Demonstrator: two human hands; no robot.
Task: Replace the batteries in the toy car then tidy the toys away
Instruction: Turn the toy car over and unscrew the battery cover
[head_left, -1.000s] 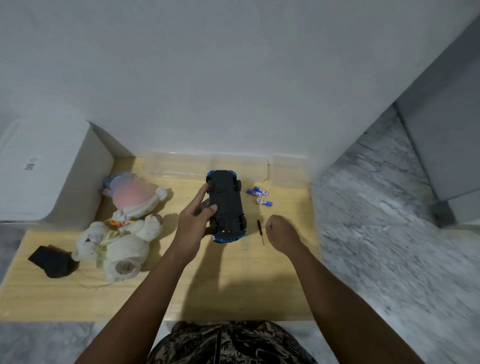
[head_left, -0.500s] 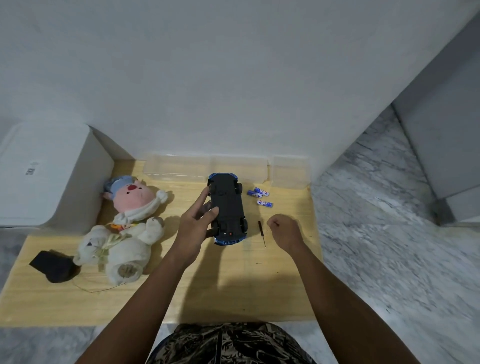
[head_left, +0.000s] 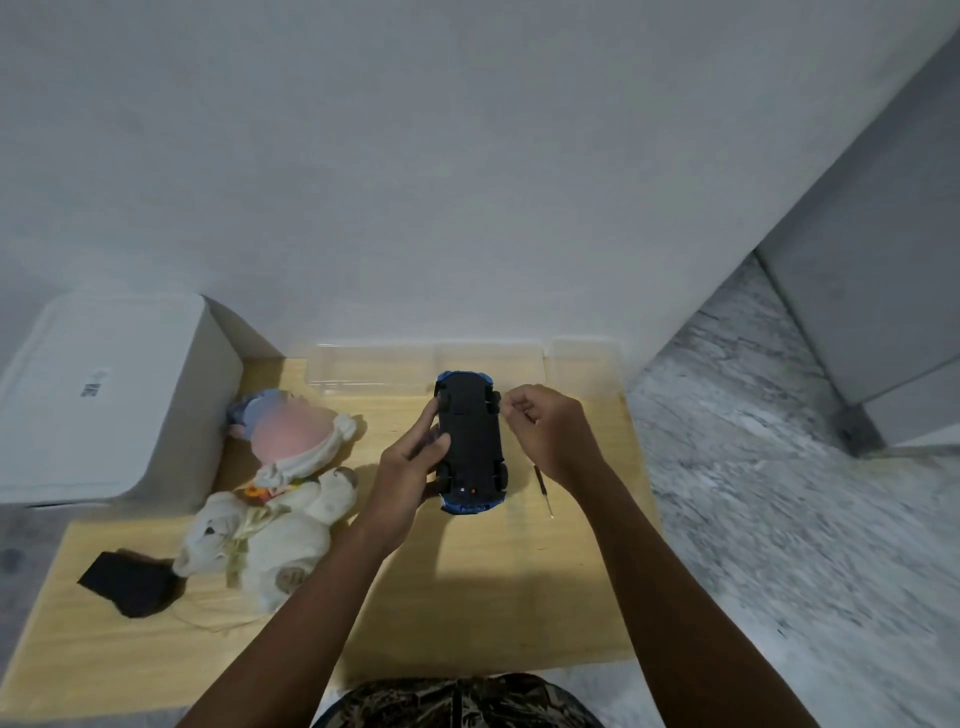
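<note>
toy car mid-table | plush toys left | screwdriver right

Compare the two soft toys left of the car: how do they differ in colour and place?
The pink-faced plush toy with a blue cap lies farther back, nearer the white box; the white plush bear lies nearer the person, beside the black cloth. The first is pink, blue and white; the bear is nearly all white. Both lie touching on the wooden table, untouched by either hand.
</note>
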